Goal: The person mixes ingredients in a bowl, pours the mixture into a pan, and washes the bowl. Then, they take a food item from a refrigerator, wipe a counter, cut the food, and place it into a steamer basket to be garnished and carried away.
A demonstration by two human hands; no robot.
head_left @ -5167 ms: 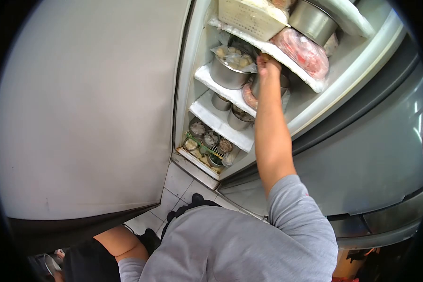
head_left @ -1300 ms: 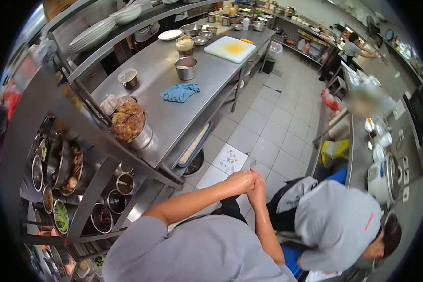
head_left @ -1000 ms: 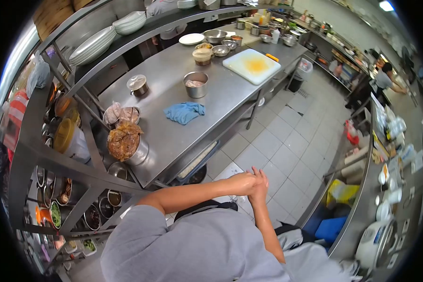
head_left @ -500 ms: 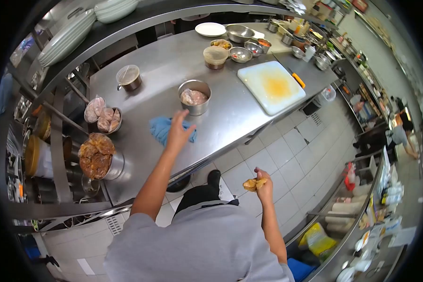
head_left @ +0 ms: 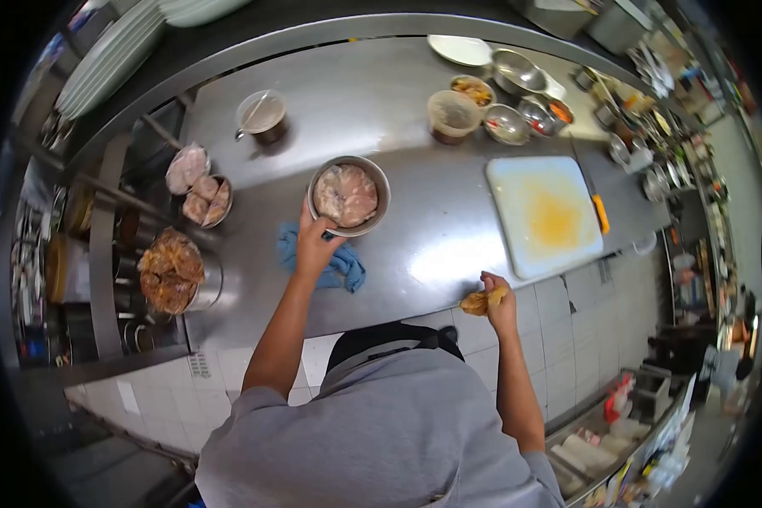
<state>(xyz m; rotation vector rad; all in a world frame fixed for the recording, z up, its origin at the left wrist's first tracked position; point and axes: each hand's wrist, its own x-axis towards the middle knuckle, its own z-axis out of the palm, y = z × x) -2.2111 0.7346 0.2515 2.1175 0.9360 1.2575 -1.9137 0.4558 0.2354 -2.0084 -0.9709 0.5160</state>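
My left hand (head_left: 315,245) grips the near rim of a round metal pot (head_left: 383,203), with the thumb over its edge. Inside the pot lies pale pink raw meat (head_left: 345,195), partly in clear plastic. A crumpled blue cloth (head_left: 340,269) is on the steel table just below the pot, partly hidden by my left wrist. In my right hand (head_left: 504,311), near the table's front edge, is a crumpled yellow-brown piece (head_left: 475,303); its kind cannot be made out. The fingers are closed around it.
A white cutting board (head_left: 508,195) with a yellow stain lies right, beside an orange-handled knife (head_left: 600,213). At left stand a bowl of bagged meat (head_left: 206,203) and a metal container with brown contents (head_left: 171,271). A lidded pot (head_left: 262,116) and a plastic tub (head_left: 454,117) stand farther back.
My left hand has moved from above the blue cloth to the pot and taken hold of its rim. The view has turned and shifted; my right hand still holds the yellow-brown piece.
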